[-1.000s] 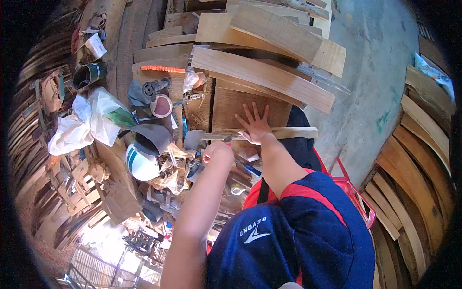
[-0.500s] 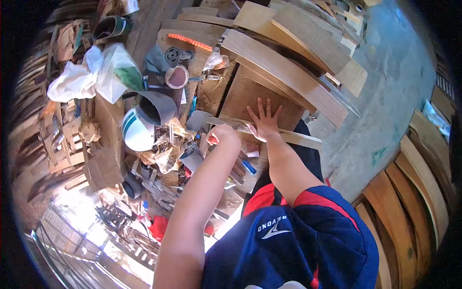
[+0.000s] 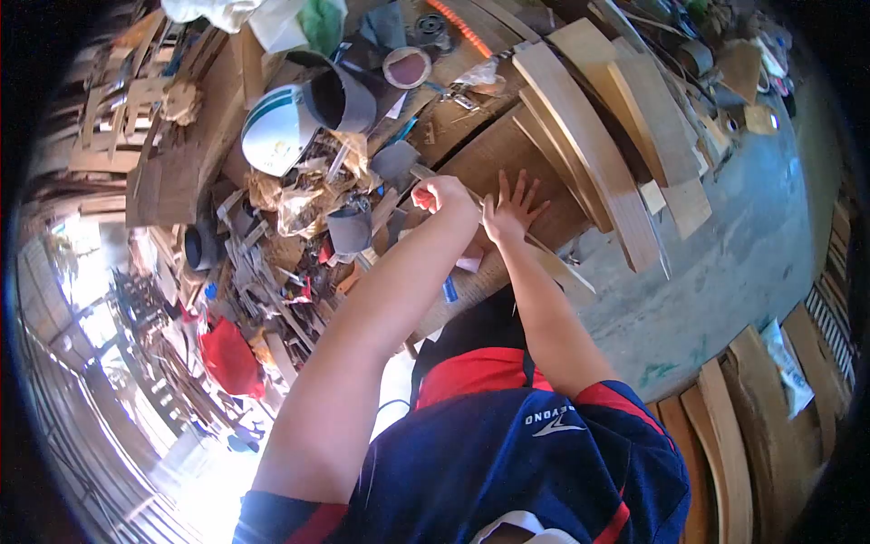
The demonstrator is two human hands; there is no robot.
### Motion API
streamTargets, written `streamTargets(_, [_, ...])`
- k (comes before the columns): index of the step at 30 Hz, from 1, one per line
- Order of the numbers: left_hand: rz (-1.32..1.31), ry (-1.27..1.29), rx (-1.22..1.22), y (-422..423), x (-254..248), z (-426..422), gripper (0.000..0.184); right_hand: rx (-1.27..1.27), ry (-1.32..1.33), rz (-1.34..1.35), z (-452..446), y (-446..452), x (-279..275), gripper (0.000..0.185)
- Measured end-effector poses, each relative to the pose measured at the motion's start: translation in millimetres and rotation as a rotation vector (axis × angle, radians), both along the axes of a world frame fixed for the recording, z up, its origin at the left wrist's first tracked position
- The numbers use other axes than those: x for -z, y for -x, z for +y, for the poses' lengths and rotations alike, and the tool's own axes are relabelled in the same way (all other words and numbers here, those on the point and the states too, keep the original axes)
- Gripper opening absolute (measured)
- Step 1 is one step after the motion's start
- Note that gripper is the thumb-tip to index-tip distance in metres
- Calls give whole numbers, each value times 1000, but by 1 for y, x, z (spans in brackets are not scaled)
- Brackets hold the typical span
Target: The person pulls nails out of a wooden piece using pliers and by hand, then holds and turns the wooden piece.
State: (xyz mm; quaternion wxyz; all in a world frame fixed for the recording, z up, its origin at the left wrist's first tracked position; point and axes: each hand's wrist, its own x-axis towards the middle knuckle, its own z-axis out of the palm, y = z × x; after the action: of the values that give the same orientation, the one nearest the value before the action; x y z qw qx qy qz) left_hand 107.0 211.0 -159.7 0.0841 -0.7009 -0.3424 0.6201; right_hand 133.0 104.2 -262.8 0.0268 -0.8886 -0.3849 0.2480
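Swung clockwise in view, that narrow pale wooden strip [image 3: 563,266] slants toward four o'clock from under the bare right hand [image 3: 514,214], splayed flat, while the bare left hand [image 3: 442,194], at ten, curls closed, contents hidden: best press firmly, thumb clear!

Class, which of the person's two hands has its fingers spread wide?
The right hand: its fingers fan out over the brown board, while the left hand is curled.

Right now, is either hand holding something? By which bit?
The left hand is curled; I can't tell if anything's inside. The right hand lies spread by the middle of the thin, pale wooden strip, seemingly not gripping.
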Motion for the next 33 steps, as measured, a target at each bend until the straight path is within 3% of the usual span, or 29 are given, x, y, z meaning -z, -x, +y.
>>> streamTargets(2, [-10, 0, -56, -3, -17, -4, 5, 254, -49, 8, 18, 11, 6, 61])
streamTargets(3, [-18, 3, -90, -3, -21, -5, 15, 245, -52, 7, 24, 13, 1, 61])
streamTargets(6, [-24, 34, -143, 7, -22, -3, 12, 322, 30, -17, 38, 16, -5, 62])
streamTargets(8, [-10, 35, -190, 9, -20, -3, 12, 242, -109, -150, 33, 20, 9, 63])
streamTargets(12, [3, 175, -154, 16, -19, 0, 19, 230, -31, -167, 36, 19, 6, 65])
streamTargets(14, [-31, 210, -331, 21, -11, 8, 27, 222, -23, -138, 37, 19, 3, 66])
streamTargets(22, [-174, 416, -687, 42, -22, 19, 31, 203, 54, -93, 40, 18, -1, 68])
streamTargets(24, [-78, 504, -1057, 45, -18, 17, 22, 186, 60, -93, 40, 15, 0, 68])
streamTargets(25, [-72, 503, -1061, 43, -16, 16, 22, 181, 58, -91, 39, 16, 1, 69])
streamTargets(27, [24, 385, -1495, 35, -10, 18, 16, 181, 51, -80, 41, 14, 1, 69])
streamTargets(28, [34, 458, -1769, 44, 1, 27, 18, 186, 48, -48, 40, 13, 0, 69])
streamTargets(29, [40, 446, -1757, 52, 11, 33, 18, 197, 42, -16, 41, 11, -1, 69])
streamTargets(31, [155, 537, -2125, 55, 5, 47, 18, 240, 7, 19, 39, 9, 1, 69])
streamTargets(32, [147, 559, -2178, 57, 3, 52, 17, 231, -2, 8, 39, 9, 5, 69])
streamTargets(33, [217, 446, -2281, 40, -15, 62, 19, 226, -4, -2, 37, 11, 8, 68])
